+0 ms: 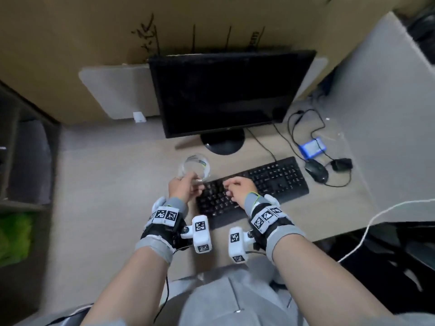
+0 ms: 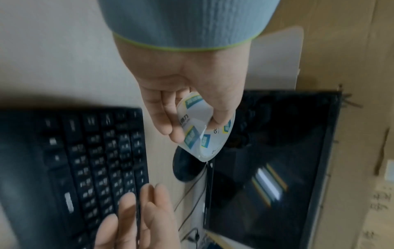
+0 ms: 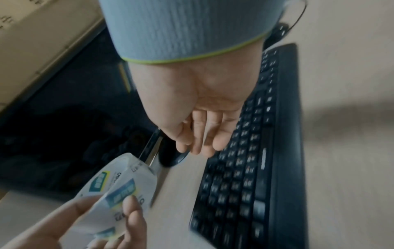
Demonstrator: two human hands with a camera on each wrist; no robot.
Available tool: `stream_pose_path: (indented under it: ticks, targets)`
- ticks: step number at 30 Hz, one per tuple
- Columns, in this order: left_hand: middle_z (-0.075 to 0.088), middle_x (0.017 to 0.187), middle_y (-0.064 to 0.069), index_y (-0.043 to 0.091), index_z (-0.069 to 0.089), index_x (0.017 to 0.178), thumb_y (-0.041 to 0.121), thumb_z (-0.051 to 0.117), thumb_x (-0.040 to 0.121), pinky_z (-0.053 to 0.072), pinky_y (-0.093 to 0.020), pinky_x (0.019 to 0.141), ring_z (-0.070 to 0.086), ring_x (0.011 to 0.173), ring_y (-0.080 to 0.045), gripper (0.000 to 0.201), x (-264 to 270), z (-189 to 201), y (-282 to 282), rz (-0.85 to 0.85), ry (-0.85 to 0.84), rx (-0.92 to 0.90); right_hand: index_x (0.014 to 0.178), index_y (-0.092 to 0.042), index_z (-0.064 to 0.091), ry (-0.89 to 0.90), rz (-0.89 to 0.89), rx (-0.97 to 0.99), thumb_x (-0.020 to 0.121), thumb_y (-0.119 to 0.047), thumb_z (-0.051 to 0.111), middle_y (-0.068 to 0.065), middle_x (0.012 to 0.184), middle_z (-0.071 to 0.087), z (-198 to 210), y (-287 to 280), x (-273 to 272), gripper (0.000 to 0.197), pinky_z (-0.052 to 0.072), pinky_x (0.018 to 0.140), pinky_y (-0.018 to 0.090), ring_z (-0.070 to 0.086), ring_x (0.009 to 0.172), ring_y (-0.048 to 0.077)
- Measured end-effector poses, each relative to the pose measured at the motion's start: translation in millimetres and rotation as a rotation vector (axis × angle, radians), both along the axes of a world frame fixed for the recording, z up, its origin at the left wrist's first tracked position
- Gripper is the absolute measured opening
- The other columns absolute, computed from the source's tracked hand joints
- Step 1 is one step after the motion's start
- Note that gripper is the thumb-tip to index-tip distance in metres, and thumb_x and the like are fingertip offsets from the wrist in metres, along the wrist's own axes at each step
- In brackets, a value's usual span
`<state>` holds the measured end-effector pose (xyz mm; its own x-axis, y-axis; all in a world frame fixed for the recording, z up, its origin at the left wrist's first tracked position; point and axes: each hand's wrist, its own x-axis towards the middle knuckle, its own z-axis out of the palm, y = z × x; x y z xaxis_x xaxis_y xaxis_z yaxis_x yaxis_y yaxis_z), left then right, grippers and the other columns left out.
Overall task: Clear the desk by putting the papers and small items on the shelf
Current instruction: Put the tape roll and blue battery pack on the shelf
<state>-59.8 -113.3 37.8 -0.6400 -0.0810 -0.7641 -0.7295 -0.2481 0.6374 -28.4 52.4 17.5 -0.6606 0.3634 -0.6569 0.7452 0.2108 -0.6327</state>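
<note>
L hand (image 1: 182, 188) pinching, R hand (image 1: 239, 188) loose, fingers relaxed

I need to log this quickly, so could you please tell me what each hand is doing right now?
Left hand: holding the tape roll.
Right hand: open, holding nothing.

1. You have a tape roll (image 1: 194, 169): a clear ring with blue-and-yellow printed labels round its inner core.
2. It is off the desk (image 1: 117, 184), standing on edge, its open centre facing up toward your head camera.
3. Your left hand (image 1: 182, 188) pinches its near rim, thumb inside the ring and fingers (image 2: 168, 116) outside.
4. It hangs left of the keyboard (image 1: 254, 189), in front of the monitor (image 1: 226, 95) stand.
</note>
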Motion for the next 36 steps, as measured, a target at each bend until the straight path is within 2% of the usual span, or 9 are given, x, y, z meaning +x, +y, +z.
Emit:
stream_pose_path:
  ticks: [6, 12, 16, 19, 21, 24, 27, 31, 36]
  targets:
    - [0.056, 0.065, -0.013, 0.006, 0.055, 0.084, 0.009, 0.063, 0.087, 0.058, -0.027, 0.057, 0.060, 0.047, -0.017, 0.009, -14.5, 2.1, 104.4, -0.139, -0.019, -0.020, 0.069, -0.032, 0.072, -0.003, -0.191, 0.080, 0.075, -0.015, 0.058, -0.005, 0.066, 0.064, -11.7, 113.4, -5.8, 0.022, 0.053, 0.064, 0.037, 0.058, 0.066, 0.024]
    - [0.059, 0.075, -0.008, 0.005, 0.058, 0.095, 0.028, 0.073, 0.079, 0.041, -0.025, 0.046, 0.048, 0.055, -0.019, 0.032, -35.6, -22.9, 193.6, -0.135, -0.072, -0.175, 0.122, -0.020, 0.058, -0.024, -0.239, 0.223, 0.084, -0.020, 0.062, 0.004, 0.114, 0.067, -21.6, 234.2, -37.2, 0.038, 0.046, 0.091, 0.027, 0.063, 0.103, 0.025]
    - [0.068, 0.092, -0.012, 0.003, 0.065, 0.104, 0.055, 0.074, 0.053, 0.050, -0.035, 0.071, 0.060, 0.078, -0.027, 0.074, -47.0, -41.3, 278.7, -0.067, -0.091, -0.347, 0.128, -0.019, 0.052, -0.073, -0.130, 0.306, 0.080, -0.018, 0.063, 0.009, 0.128, 0.060, -46.2, 329.1, -78.4, 0.049, 0.040, 0.105, 0.038, 0.052, 0.122, 0.032]
    - [0.066, 0.089, -0.006, 0.006, 0.062, 0.094, 0.055, 0.077, 0.060, 0.051, -0.040, 0.087, 0.061, 0.090, -0.028, 0.061, -48.2, -42.8, 293.2, -0.035, -0.126, -0.373, 0.132, -0.022, 0.048, -0.110, 0.016, 0.368, 0.081, -0.019, 0.063, 0.007, 0.141, 0.047, -53.0, 346.9, -94.9, 0.053, 0.027, 0.114, 0.037, 0.037, 0.134, 0.028]
    - [0.066, 0.089, -0.003, 0.010, 0.061, 0.097, 0.042, 0.082, 0.067, 0.049, -0.034, 0.082, 0.061, 0.089, -0.025, 0.048, -53.1, -45.2, 305.4, -0.002, -0.110, -0.340, 0.136, -0.027, 0.045, -0.155, 0.038, 0.376, 0.082, -0.018, 0.059, 0.000, 0.149, 0.035, -64.4, 360.7, -103.0, 0.057, 0.024, 0.114, 0.035, 0.030, 0.137, 0.027]
    - [0.071, 0.108, -0.012, 0.014, 0.059, 0.118, 0.031, 0.089, 0.057, 0.056, -0.033, 0.076, 0.070, 0.090, -0.024, 0.070, -59.2, -48.9, 313.0, 0.074, -0.106, -0.232, 0.141, -0.029, 0.035, -0.207, -0.005, 0.393, 0.084, -0.014, 0.057, -0.007, 0.155, 0.019, -72.8, 369.5, -107.1, 0.063, 0.023, 0.112, 0.035, 0.024, 0.139, 0.026]
    - [0.071, 0.111, -0.015, 0.028, 0.063, 0.115, 0.033, 0.090, 0.047, 0.057, -0.042, 0.088, 0.072, 0.095, -0.029, 0.073, -65.5, -58.2, 325.5, 0.097, -0.091, -0.165, 0.147, -0.027, 0.019, -0.274, 0.005, 0.438, 0.074, -0.029, 0.073, 0.004, 0.156, 0.014, -82.4, 385.0, -120.3, 0.090, 0.022, 0.117, 0.043, 0.019, 0.143, 0.028]
    - [0.071, 0.108, -0.012, 0.032, 0.070, 0.113, 0.022, 0.088, 0.069, 0.058, -0.046, 0.085, 0.070, 0.096, -0.028, 0.049, -76.1, -62.9, 336.3, 0.048, -0.035, -0.184, 0.154, -0.023, -0.003, -0.290, 0.140, 0.407, 0.073, -0.035, 0.078, 0.016, 0.159, 0.001, -98.6, 394.6, -135.4, 0.116, 0.014, 0.120, 0.049, 0.008, 0.147, 0.036]
    - [0.076, 0.100, -0.004, 0.016, 0.075, 0.109, 0.023, 0.077, 0.082, 0.058, -0.036, 0.079, 0.071, 0.092, -0.023, 0.028, -82.7, -59.9, 335.8, 0.095, 0.004, -0.127, 0.147, -0.022, 0.018, -0.308, 0.026, 0.419, 0.049, -0.044, 0.086, 0.007, 0.148, 0.029, -85.4, 385.8, -145.8, 0.121, 0.027, 0.111, 0.040, 0.026, 0.139, 0.026]
